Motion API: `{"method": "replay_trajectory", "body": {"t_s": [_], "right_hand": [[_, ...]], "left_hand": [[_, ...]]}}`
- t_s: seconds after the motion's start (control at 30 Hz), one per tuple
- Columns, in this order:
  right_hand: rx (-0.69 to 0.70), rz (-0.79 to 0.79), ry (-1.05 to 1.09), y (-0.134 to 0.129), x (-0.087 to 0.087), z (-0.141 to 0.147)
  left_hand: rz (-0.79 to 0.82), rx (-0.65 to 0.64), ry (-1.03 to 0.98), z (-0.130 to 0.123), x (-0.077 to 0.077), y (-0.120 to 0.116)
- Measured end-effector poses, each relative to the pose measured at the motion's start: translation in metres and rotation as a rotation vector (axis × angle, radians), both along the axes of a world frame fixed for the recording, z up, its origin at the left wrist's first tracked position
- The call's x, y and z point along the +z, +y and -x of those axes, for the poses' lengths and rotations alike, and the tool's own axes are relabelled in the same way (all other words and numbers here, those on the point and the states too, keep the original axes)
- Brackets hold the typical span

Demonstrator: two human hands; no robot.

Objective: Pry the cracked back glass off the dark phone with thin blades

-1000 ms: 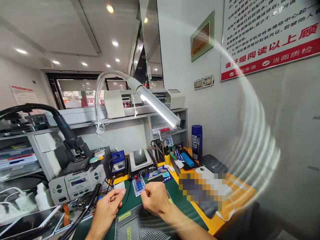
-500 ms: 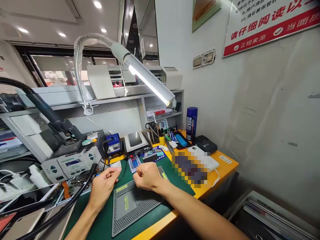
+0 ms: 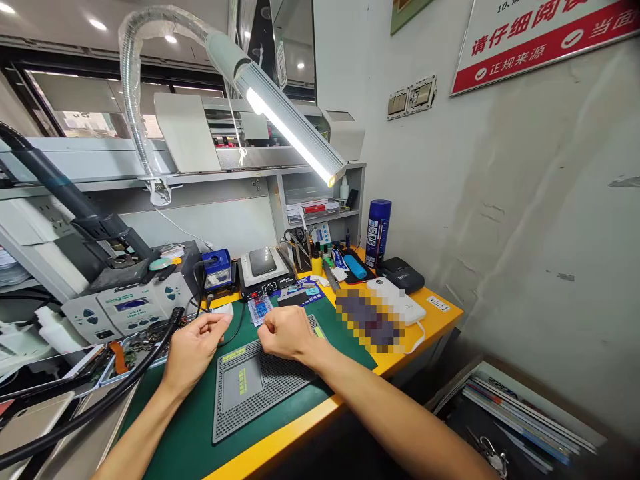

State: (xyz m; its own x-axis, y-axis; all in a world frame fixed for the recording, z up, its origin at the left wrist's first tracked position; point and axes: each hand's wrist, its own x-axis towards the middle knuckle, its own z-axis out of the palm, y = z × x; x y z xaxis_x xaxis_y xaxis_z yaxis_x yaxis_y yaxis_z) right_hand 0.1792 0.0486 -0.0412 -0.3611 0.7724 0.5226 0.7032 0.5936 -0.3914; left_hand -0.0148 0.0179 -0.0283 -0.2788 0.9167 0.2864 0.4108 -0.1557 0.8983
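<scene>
My left hand (image 3: 196, 348) is raised over the left side of the green mat (image 3: 173, 433), its thumb and fingers pinched together. My right hand (image 3: 287, 335) is curled into a fist above the far part of a grey perforated work pad (image 3: 265, 395) with yellow lettering. A gap separates the two hands. Whatever the fingers of either hand may hold is hidden or too small to make out. Beyond the right hand lies a small clear pack with blue contents (image 3: 261, 309).
A control station (image 3: 131, 305) and its thick black hose (image 3: 150, 370) stand left. A lit lamp (image 3: 293, 127) hangs overhead. Behind are a blue device (image 3: 217, 267) and a phone on a plate (image 3: 263, 262). Rightward sit a white device (image 3: 397, 300), black case (image 3: 401, 275) and blue can (image 3: 379, 233).
The whole view has shifted, so the bench and both hands appear slightly farther left and higher. Both hands keep nearly the same closed poses over the mat.
</scene>
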Motion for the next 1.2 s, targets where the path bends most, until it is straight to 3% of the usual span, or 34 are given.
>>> {"method": "replay_trajectory", "body": {"t_s": [0.13, 0.3, 0.53, 0.8, 0.9, 1.07, 1.2], "right_hand": [[-0.119, 0.044, 0.047, -0.024, 0.006, -0.020], [-0.285, 0.178, 0.105, -0.053, -0.005, -0.066], [-0.323, 0.271, 0.095, -0.048, -0.013, -0.090], [-0.343, 0.230, 0.104, -0.042, -0.014, -0.104], [-0.287, 0.149, 0.101, -0.050, -0.011, -0.099], [-0.044, -0.045, 0.036, -0.074, 0.004, -0.070], [0.056, -0.171, -0.039, -0.062, 0.017, -0.041]], "left_hand": [[-0.008, 0.002, 0.022, -0.001, 0.002, -0.002], [-0.014, -0.005, 0.024, -0.006, 0.008, -0.007], [-0.006, -0.019, 0.026, -0.009, 0.009, -0.012], [-0.045, -0.010, 0.047, -0.008, 0.009, -0.010], [-0.065, -0.027, 0.077, -0.008, 0.009, -0.011], [-0.081, -0.054, 0.167, -0.008, 0.005, -0.013], [-0.070, -0.128, 0.297, -0.011, 0.010, -0.009]]}}
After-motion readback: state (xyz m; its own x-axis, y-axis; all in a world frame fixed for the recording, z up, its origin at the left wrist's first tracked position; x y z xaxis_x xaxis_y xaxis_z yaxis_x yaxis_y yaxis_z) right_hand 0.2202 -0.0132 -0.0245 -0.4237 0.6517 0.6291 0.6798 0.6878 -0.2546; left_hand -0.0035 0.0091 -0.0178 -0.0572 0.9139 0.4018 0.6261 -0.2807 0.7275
